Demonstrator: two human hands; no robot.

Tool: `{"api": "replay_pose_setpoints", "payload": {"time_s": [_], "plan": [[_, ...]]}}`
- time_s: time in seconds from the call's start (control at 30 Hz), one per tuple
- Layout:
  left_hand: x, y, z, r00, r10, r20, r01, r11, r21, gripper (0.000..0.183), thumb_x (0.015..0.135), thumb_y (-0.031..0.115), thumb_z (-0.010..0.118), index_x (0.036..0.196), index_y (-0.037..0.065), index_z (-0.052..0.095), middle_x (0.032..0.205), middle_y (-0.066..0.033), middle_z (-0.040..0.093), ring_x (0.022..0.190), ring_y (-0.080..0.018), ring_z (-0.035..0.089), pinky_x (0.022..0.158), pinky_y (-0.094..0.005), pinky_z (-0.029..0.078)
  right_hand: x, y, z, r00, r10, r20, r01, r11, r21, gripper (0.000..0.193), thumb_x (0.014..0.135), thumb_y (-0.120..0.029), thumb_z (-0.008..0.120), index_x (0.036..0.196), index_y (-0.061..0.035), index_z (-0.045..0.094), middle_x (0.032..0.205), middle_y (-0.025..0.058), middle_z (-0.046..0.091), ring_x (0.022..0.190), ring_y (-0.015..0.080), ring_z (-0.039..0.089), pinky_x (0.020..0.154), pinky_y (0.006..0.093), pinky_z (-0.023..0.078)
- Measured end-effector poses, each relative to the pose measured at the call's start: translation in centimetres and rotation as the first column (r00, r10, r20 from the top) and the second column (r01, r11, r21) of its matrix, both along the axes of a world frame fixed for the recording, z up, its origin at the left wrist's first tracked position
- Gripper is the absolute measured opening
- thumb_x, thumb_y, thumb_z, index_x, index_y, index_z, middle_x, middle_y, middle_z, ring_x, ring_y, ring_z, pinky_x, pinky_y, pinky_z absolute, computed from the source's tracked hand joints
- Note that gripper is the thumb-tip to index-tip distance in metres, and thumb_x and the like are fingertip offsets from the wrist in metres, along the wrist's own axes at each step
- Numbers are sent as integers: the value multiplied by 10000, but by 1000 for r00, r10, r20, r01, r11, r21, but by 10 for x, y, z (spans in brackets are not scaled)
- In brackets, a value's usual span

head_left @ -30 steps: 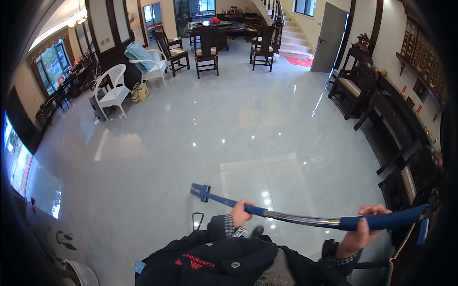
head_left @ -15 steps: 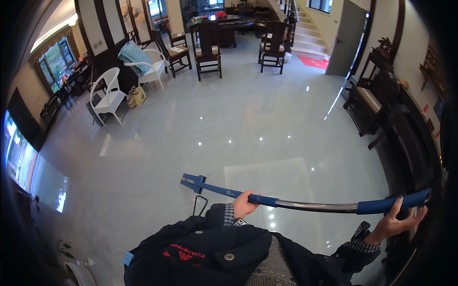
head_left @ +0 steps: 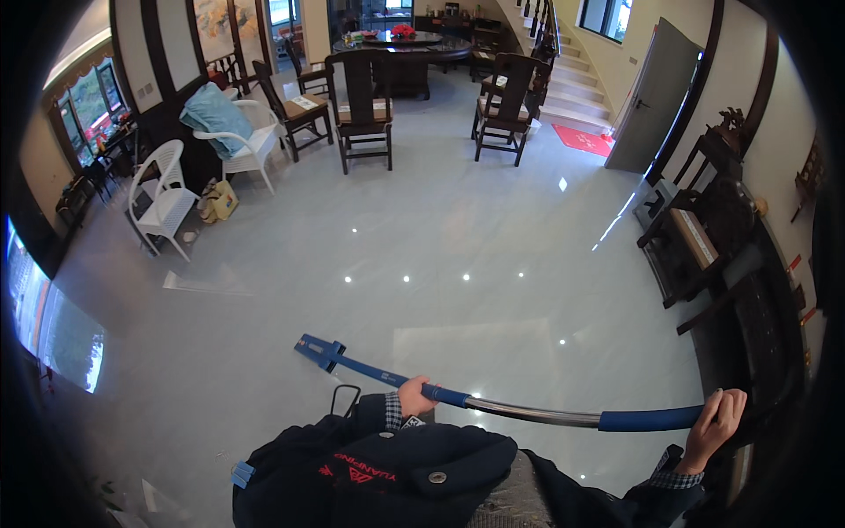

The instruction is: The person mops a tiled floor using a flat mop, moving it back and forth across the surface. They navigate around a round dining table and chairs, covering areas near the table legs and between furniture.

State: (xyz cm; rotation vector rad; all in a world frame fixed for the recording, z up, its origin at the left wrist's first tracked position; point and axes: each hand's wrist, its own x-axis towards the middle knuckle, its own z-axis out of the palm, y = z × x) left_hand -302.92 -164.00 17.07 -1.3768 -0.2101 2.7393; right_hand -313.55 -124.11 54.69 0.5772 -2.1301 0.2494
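Glossy pale floor [head_left: 440,229] is spreading around me, dark chairs [head_left: 359,110] standing beyond; a long blue-and-silver pole [head_left: 537,412] is stretching across my front, its flat blue head [head_left: 319,351] pointing left, my left hand [head_left: 416,396] gripping its blue middle and my right hand [head_left: 717,425] holding the end of its blue sleeve [head_left: 650,420]
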Motion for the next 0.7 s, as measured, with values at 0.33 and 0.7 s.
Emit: {"api": "replay_pose_setpoints", "payload": {"time_s": [0.33,0.7], "plan": [[-295,-107,36,999,-3,-34,6,997,76,153,818,35,496,907,-20,385,837,-146,447,783,-283,479,785,-441,429,-193,-79,6,945,-136,-299,110,989,-101,220,900,-64,417,792,80,543,937,184,542,860,276,538,758,351,457],[-601,-249,45,996,-38,-84,35,999,-36,199,833,53,493,964,-27,368,892,-155,450,816,-276,493,776,-439,451,-482,-181,-19,906,-105,-410,106,994,-18,238,898,-34,390,835,89,584,986,220,578,1017,348,535,864,398,471]]}}
